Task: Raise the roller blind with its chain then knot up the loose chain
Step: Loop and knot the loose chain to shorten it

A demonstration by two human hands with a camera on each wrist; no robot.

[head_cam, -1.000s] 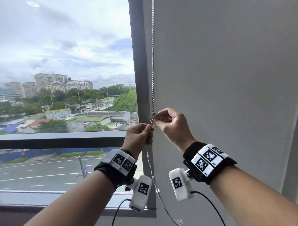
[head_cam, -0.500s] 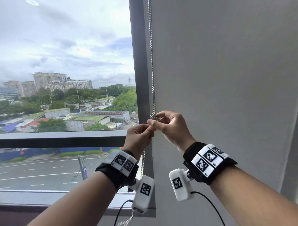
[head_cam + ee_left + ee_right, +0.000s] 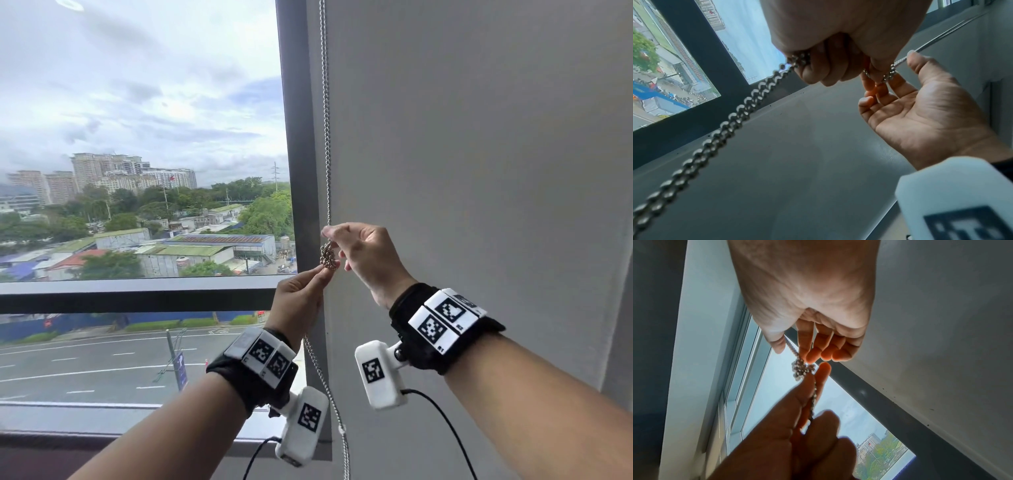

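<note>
A metal bead chain [image 3: 326, 137] hangs down beside the dark window frame [image 3: 296, 154]. A tight, bunched knot [image 3: 327, 257] sits in it at chest height. My right hand [image 3: 330, 233] pinches the chain just above the knot between thumb and forefinger, its other fingers loosely spread. My left hand [image 3: 323, 270] pinches the chain right under the knot, and the loose chain [image 3: 334, 404] trails down from my fist. The right wrist view shows the knot [image 3: 801, 369] between both hands. The left wrist view shows the doubled chain [image 3: 731, 120] running out of my left fist [image 3: 828, 65]. The blind itself is out of view.
A plain grey wall [image 3: 479, 171] fills the right side. The bare window glass [image 3: 137, 137] looks out over buildings and a road. A dark horizontal rail [image 3: 137, 296] crosses the window, with the sill [image 3: 102, 421] below. Cables hang from both wrist cameras.
The open loops of a second ago have drawn into a compact knot. My hands, pressed together over it half a second ago, have parted: right hand above, left hand below.
</note>
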